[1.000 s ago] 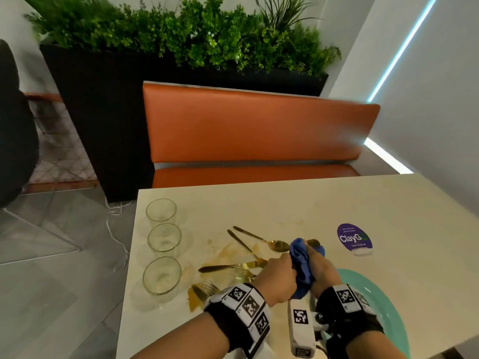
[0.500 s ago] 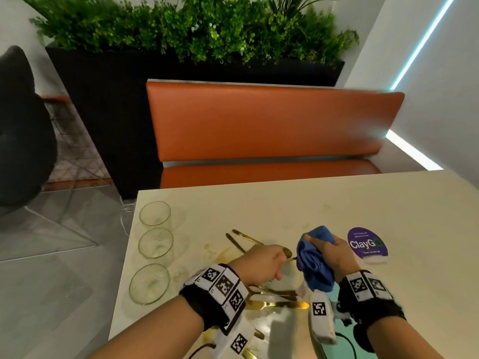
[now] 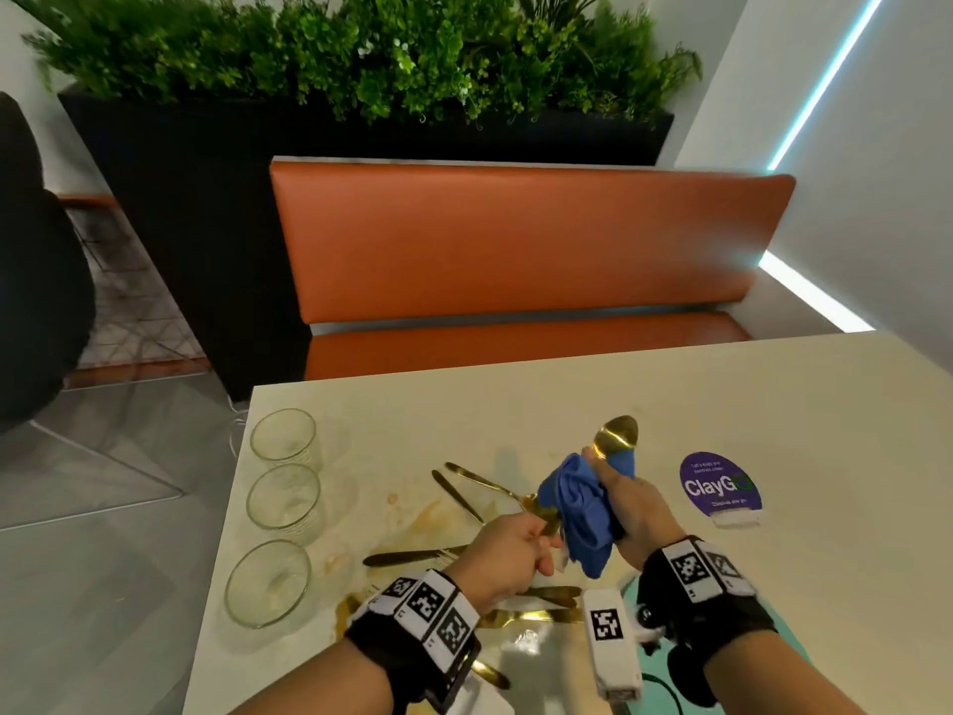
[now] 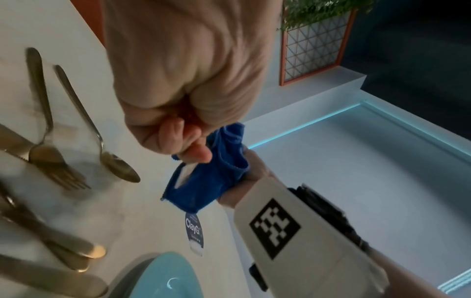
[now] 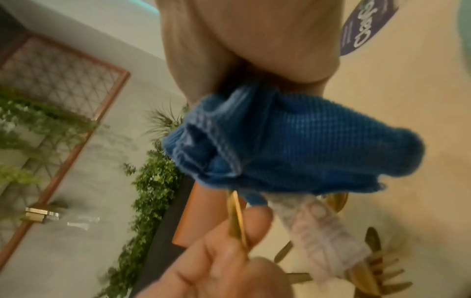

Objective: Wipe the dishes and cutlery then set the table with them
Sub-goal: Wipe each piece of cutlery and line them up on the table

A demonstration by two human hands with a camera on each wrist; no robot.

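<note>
Held item: one gold spoon (image 3: 613, 435), lifted above the table (image 3: 748, 405), its bowl standing clear of the top of a bunched blue cloth (image 3: 585, 513) and its handle running down through the folds. Left hand (image 3: 508, 552): fingers curled, pinching the lower end of the spoon handle, the gold strip showing between thumb and finger in the right wrist view. Right hand (image 3: 637, 510): fingers curled round the blue cloth, which wraps the spoon's shaft; thumb lies at the neck just under the bowl. Both hands sit close together over the near middle of the table, the cloth touching the left hand's knuckles. A white label hangs from the cloth's lower edge. On the table, left edge: three clear glasses (image 3: 282, 435) in a row, upright, just apart from one another. Centre, behind and under the hands: loose gold cutlery, comprising a second spoon (image 3: 482, 481) and a knife (image 3: 456, 495) lying side by side, further knives (image 3: 412, 556) nearer the left wrist, and a fork (image 4: 59, 171) seen in the left wrist view. Brownish spill marks (image 3: 428, 516) spread over the surface among the cutlery. Near edge, under the right wrist: a pale turquoise plate (image 4: 163, 276), partly hidden. Right of the hands: a round purple sticker (image 3: 719, 485) stuck flat to the table. Beyond the table: an orange bench (image 3: 515, 240) and a dark planter of green plants (image 3: 361, 49).
</note>
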